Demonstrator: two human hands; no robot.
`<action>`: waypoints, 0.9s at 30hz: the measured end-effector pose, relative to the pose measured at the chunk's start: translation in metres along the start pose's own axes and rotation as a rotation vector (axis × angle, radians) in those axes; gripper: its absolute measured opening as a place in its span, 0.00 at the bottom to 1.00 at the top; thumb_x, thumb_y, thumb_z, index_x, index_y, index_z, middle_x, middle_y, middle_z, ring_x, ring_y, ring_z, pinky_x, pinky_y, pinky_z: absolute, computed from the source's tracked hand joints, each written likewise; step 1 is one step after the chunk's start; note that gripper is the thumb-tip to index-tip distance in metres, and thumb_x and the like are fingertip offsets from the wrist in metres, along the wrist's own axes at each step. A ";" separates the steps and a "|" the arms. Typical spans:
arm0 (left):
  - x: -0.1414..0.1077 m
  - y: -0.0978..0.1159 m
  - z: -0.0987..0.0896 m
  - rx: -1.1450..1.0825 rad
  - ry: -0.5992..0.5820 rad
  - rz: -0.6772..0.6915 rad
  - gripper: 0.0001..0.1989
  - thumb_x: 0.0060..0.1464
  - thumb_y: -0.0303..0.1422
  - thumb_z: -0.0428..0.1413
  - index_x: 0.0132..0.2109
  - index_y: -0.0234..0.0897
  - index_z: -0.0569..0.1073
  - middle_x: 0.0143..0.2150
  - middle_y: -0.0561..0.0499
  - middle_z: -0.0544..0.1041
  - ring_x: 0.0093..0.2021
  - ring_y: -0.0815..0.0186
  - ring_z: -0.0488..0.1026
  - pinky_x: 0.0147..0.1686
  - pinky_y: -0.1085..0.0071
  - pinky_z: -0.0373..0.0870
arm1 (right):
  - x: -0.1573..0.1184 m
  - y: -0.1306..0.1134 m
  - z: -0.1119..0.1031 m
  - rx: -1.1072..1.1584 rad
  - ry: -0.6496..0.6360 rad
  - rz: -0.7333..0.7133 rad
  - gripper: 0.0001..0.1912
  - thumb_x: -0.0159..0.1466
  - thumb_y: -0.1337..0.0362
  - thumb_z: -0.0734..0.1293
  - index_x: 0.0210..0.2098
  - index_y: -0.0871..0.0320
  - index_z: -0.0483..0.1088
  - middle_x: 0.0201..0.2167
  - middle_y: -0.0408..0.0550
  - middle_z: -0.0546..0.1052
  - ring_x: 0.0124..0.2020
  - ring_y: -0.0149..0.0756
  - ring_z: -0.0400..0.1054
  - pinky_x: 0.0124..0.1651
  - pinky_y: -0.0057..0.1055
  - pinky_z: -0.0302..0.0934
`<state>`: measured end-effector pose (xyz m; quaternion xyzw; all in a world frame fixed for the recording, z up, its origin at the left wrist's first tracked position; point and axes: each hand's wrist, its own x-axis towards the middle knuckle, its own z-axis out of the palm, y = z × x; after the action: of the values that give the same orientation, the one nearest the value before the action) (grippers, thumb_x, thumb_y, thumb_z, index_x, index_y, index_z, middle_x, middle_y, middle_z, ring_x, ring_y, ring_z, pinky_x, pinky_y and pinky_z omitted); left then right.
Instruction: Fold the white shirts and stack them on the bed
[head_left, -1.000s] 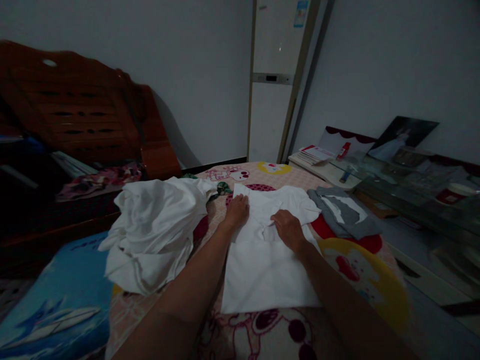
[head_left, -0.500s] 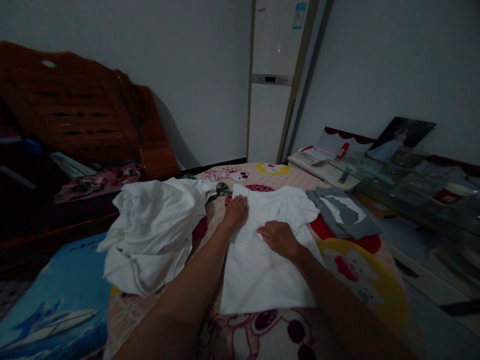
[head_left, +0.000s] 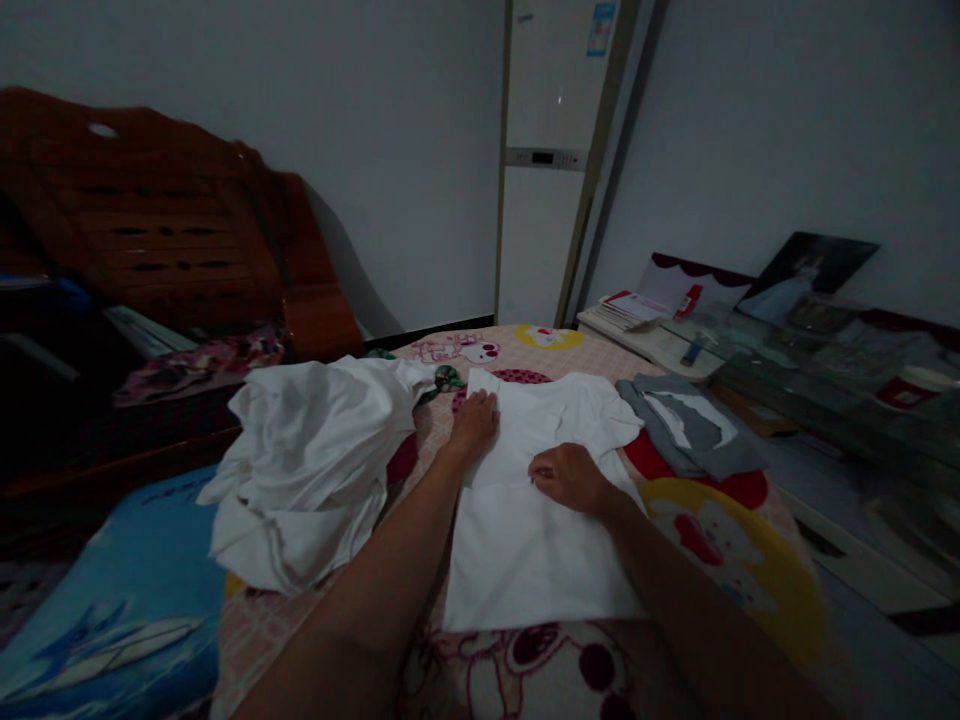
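Note:
A white T-shirt (head_left: pixel 540 560) lies spread on the patterned cloth, partly folded, with creases around its upper half. My left hand (head_left: pixel 475 422) rests flat on the shirt's left edge near the top, fingers pointing away from me. On the middle of the shirt is my right hand (head_left: pixel 568 476), its fingers curled together and pinching what looks like the shirt's fabric; the fingertips are partly hidden. Left of my left forearm sits a crumpled heap of white clothes (head_left: pixel 307 440). A folded grey garment (head_left: pixel 720 455) with a white patch lies to the right of the shirt.
The pink cartoon-print cloth (head_left: pixel 525 345) covers the rounded surface beneath. A blue cushion-like item (head_left: pixel 142 550) is at the lower left, a wooden bench (head_left: pixel 165 240) behind it. On the right stands a glass-topped cabinet (head_left: pixel 817 370) holding papers (head_left: pixel 626 310) and a picture (head_left: pixel 806 275).
My right hand has shifted slightly to the right across the shirt, its fingers more curled. My left hand has stayed at the shirt's left edge.

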<state>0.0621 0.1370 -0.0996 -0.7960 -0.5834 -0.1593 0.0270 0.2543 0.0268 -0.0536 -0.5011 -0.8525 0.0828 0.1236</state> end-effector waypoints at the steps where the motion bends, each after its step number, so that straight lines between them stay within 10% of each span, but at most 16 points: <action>1: 0.000 0.000 0.000 0.001 0.000 0.001 0.18 0.62 0.29 0.45 0.58 0.32 0.67 0.59 0.38 0.69 0.60 0.57 0.64 0.59 0.60 0.60 | 0.000 0.002 -0.001 0.054 0.052 0.036 0.10 0.61 0.65 0.64 0.30 0.56 0.78 0.27 0.46 0.80 0.28 0.33 0.72 0.32 0.26 0.56; 6: -0.001 0.002 -0.005 0.002 -0.011 0.004 0.18 0.63 0.29 0.45 0.57 0.31 0.67 0.58 0.38 0.70 0.59 0.57 0.65 0.58 0.61 0.60 | 0.002 0.015 0.000 0.090 0.358 0.268 0.13 0.66 0.63 0.60 0.38 0.58 0.77 0.29 0.48 0.80 0.29 0.34 0.72 0.33 0.26 0.57; 16: -0.003 0.007 -0.013 0.007 -0.030 0.008 0.19 0.64 0.34 0.45 0.60 0.35 0.65 0.59 0.40 0.69 0.58 0.56 0.65 0.57 0.60 0.59 | 0.005 0.008 0.013 -0.126 0.187 0.216 0.10 0.66 0.59 0.64 0.40 0.55 0.76 0.39 0.49 0.81 0.40 0.38 0.74 0.40 0.29 0.60; 27: -0.005 0.008 -0.013 -0.015 -0.042 0.005 0.21 0.64 0.34 0.44 0.61 0.31 0.63 0.61 0.37 0.66 0.61 0.55 0.62 0.59 0.59 0.57 | 0.012 0.038 0.009 -0.099 0.371 0.253 0.17 0.66 0.67 0.60 0.51 0.61 0.72 0.41 0.55 0.79 0.43 0.40 0.72 0.48 0.34 0.62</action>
<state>0.0655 0.1269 -0.0870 -0.8007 -0.5806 -0.1470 0.0091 0.2776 0.0556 -0.0707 -0.6159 -0.7487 -0.0380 0.2422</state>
